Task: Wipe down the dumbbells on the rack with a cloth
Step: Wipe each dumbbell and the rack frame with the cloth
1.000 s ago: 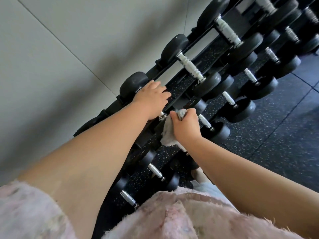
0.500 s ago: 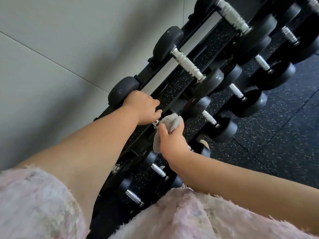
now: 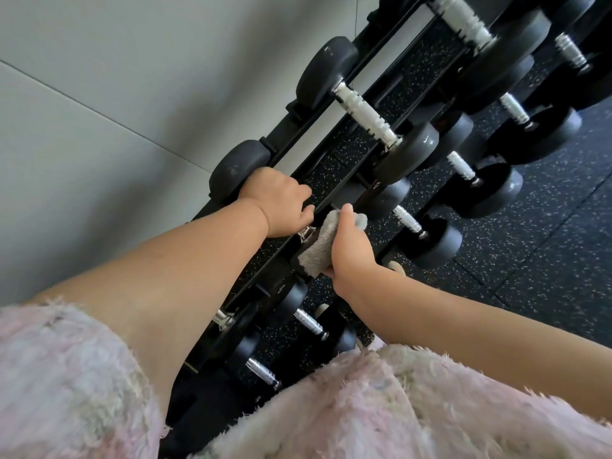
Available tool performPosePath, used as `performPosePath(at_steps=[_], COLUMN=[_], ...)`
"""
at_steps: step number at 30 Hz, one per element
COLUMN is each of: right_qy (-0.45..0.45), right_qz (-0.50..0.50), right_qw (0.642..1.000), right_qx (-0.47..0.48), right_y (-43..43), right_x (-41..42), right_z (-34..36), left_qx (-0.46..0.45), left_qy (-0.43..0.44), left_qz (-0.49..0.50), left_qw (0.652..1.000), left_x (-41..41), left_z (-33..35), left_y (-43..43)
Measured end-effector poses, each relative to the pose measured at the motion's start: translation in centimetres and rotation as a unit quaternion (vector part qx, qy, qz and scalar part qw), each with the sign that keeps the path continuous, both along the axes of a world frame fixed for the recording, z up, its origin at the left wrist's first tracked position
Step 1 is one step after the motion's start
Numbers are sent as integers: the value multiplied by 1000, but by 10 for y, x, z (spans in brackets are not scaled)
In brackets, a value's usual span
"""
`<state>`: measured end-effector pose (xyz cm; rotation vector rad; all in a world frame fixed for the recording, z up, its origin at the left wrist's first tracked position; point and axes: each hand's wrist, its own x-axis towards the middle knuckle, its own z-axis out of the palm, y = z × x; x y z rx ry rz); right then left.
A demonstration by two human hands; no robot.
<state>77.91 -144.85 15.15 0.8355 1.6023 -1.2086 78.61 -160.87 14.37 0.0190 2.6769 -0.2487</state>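
Observation:
A black tiered rack [image 3: 341, 150] holds several black dumbbells with knurled metal handles. My left hand [image 3: 281, 203] grips the handle of a top-row dumbbell whose rear head [image 3: 240, 173] shows beside my wrist; the handle is mostly hidden under my fingers. My right hand [image 3: 349, 246] grips a grey cloth [image 3: 323, 246] and holds it against the near end of that same dumbbell, whose near head is covered by cloth and hand. The neighbouring top-row dumbbell [image 3: 366, 117] lies up and to the right.
A pale wall [image 3: 116, 94] runs close behind the rack on the left. Lower tiers carry smaller dumbbells [image 3: 430, 233] to the right and below. Speckled black rubber flooring [image 3: 546, 253] spreads to the right. My fuzzy pink top [image 3: 331, 409] fills the bottom of the view.
My right hand has shifted with the cloth along the near end of the dumbbell, now holding it from the side. My left hand keeps its grip. The view has tilted.

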Motion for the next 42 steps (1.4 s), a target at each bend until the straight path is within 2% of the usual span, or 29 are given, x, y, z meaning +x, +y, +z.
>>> performPosePath(at_steps=[2,6,12,17,22,24,27,30,32,34,38,42], right_qy=[-12,-1,67,6,-32,-19,70,146,180,195,198,264], right_qz=[-18,22,-13,-107,-107,-62,53,104,134,190,215,322], right_qw=[1000,1000,998,993,992,997,996,984,975,962,956,909], right_qx=[14,13,-5,-52,-56,-37,-25,16,8,14,20,28], right_y=[-3,-4,0,-2,-5,0,9,7,2,0,12,24], right_x=[18,44,5,14,33,36,32,14,3,-8,-11,18], right_z=[-11,4,7,0,2,3,7,12,15,9,8,23], left_qx=[5,11,15,24,28,31,27,22,26,35,37,25], left_qy=[3,28,46,54,60,68,76,75,80,92,98,83], left_qz=[5,-2,-21,-20,-23,-28,-37,-38,-39,-43,-52,-40], left_qw=[1000,1000,999,998,998,997,996,996,996,994,993,995], left_x=[2,3,3,6,8,7,7,7,6,7,8,9], left_z=[0,-2,-4,-4,-6,-6,-6,-4,-4,-5,-5,-3], left_y=[-1,-1,-2,-2,-5,-4,-4,-4,-4,-4,-6,-6])
